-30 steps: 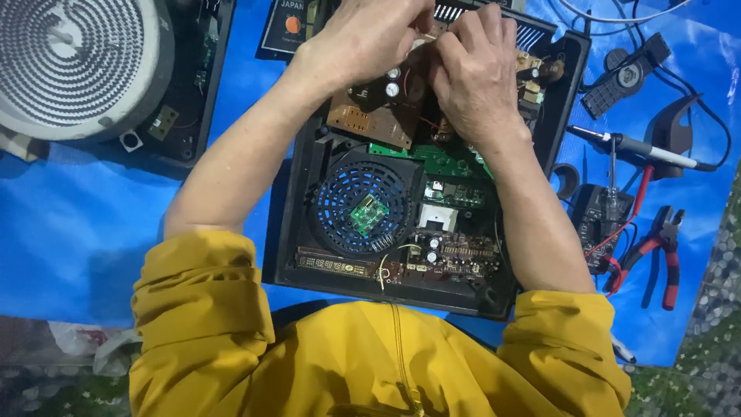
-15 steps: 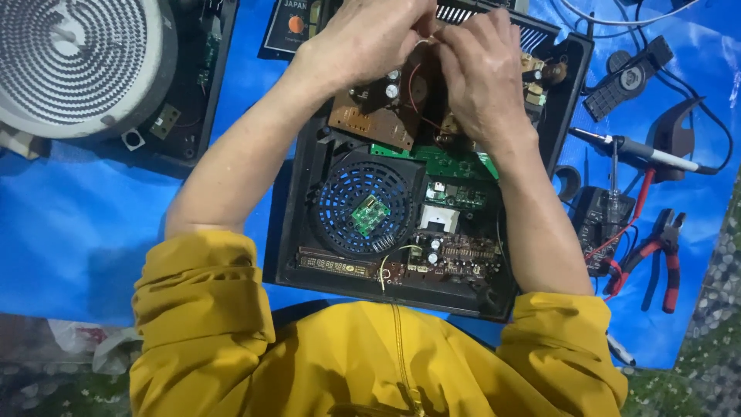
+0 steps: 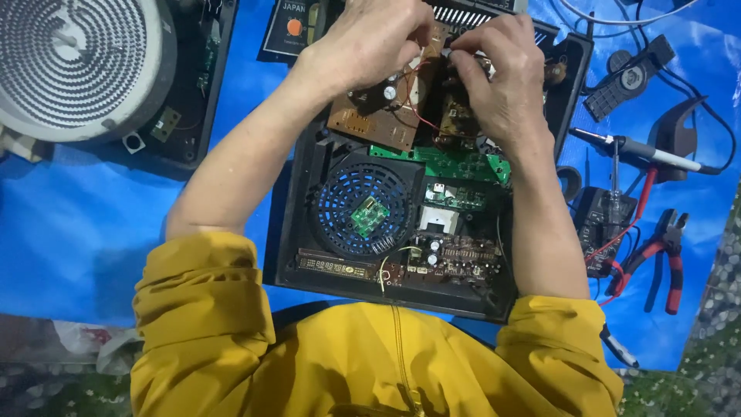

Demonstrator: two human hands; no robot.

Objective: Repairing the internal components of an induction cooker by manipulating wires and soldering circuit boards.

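- A bright blue tarp (image 3: 93,232) covers the whole work surface, creased and faintly shiny under even, soft light.
- Along the bottom edge and the right side, a dark patterned floor covering (image 3: 714,309) with small pale flowers shows past the tarp.
- A crumpled pale cloth or bag (image 3: 85,340) (hard to tell which) lies at the tarp's lower left edge.

Under the hands lies a brown circuit board (image 3: 370,116) crossed by a thin red wire (image 3: 417,108), with a green circuit board (image 3: 455,164) just below the right hand (image 3: 502,85). Nearer the body, a blue fan grille (image 3: 361,208) sits in the black casing (image 3: 297,232). The sleeves (image 3: 201,309) are mustard yellow. Left of the left hand (image 3: 370,42) is a grey-white ribbed coil disc (image 3: 73,66). Right of the right hand are red-handled pliers (image 3: 664,255) on a bright blue sheet (image 3: 77,232).
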